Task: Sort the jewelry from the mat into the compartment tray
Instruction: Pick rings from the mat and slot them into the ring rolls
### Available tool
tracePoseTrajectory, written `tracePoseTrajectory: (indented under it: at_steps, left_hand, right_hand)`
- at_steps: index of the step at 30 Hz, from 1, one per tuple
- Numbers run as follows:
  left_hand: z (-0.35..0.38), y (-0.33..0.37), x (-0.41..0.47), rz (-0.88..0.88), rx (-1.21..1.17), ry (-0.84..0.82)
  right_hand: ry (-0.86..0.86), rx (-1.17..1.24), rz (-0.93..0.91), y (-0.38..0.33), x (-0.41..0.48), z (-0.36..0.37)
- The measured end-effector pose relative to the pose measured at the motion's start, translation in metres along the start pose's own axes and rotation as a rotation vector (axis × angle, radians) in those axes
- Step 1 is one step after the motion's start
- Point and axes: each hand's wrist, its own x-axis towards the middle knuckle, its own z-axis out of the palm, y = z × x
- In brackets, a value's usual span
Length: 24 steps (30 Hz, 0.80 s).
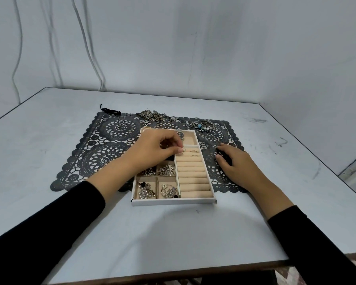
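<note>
Now, from the head camera: a person's left hand [160,148] hovers over the compartment tray [174,202], thumb and forefinger pinching a thin ring [183,151] above the far end of the padded ring rolls [193,175], where two other rings already sit in the slots. The right hand [234,163] rests on the black lace mat [103,155] just beside the tray, fingers loosely bent and holding nothing that can be seen.

The small squares on the tray's left hold earrings and brooches, and a watch [180,134] lies in the far compartment. A heap of chains [152,116], some bracelets [206,124] and several loose rings [121,120] wait at the mat's far edge, so the sorting looks roughly half done.

The step in hand appears to be seating the ring. It likely goes best edge-first, pressed gently into a free groove between two rolls until it stands, released only once wedged, clear of the neighbouring rings. The right hand could steady the tray on the desk [173,233].
</note>
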Motion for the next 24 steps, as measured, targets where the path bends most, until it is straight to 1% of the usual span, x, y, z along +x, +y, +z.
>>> tracePoseTrajectory:
  at_steps: [5,9,13,20,24]
  left_hand:
    - [0.0006,-0.001,0.0025,0.004,0.017,-0.023]
    - [0.0013,-0.0026,0.0027,0.056,0.085,-0.058]
    - [0.0022,-0.003,0.0014,0.103,0.132,-0.058]
    - [-0.0007,-0.0047,0.0036,0.054,0.159,-0.111]
    - [0.0009,-0.0036,0.005,-0.024,0.112,-0.051]
  right_hand:
    - [0.0,-0.015,-0.005,-0.0011,0.0005,-0.0005]
    - [-0.002,-0.016,-0.004,-0.0012,0.0001,-0.0011]
    - [0.001,-0.015,-0.015,-0.0022,-0.0001,-0.0021]
    - [0.003,-0.006,-0.019,-0.0013,0.0003,-0.0019]
    - [0.001,-0.007,-0.02,-0.0013,0.0005,-0.0022]
